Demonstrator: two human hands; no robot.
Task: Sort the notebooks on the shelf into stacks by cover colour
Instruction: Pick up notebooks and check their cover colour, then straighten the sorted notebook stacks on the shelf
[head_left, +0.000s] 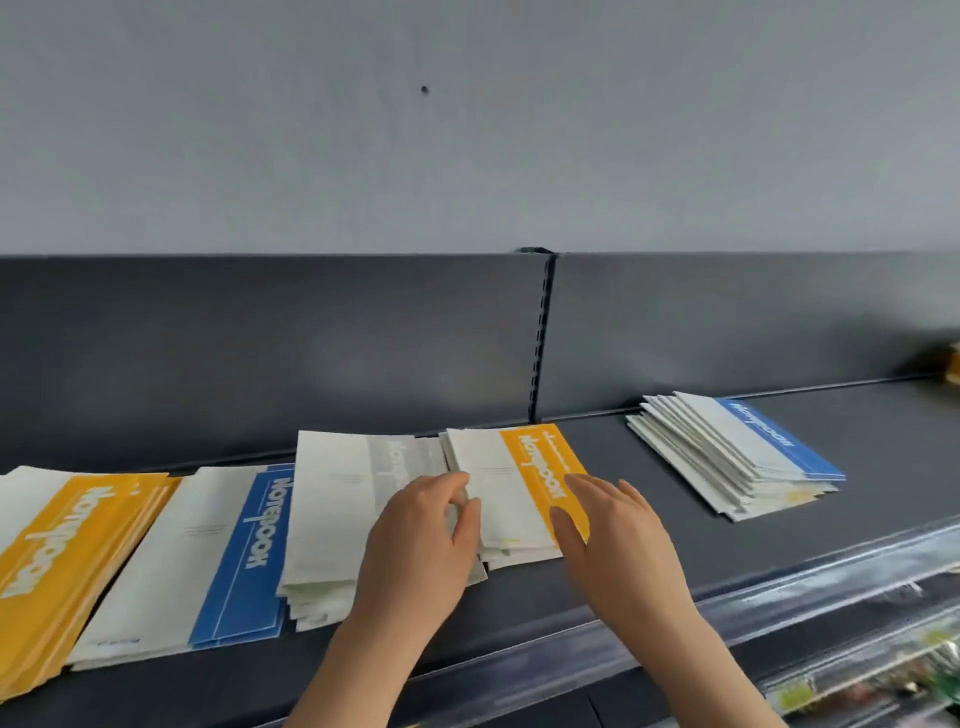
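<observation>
Centre of frame, on a dark shelf (779, 525): left hand (421, 545) pinches a yellow notebook (540, 467) by its left edge; right hand (618, 540), fingers straight, spreads over its cover.

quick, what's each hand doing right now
Left hand: fingers curled, pinching the left edge of the orange notebook.
Right hand: open, fingers straight, over the same notebook, holding nothing.

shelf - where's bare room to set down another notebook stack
Bare shelf lies between the yellow-topped stack and the fanned blue-topped stack, and again right of that stack. Left of the yellow-topped stack it is crowded: grey stack, blue stack and yellow stack lie edge to edge.
</observation>
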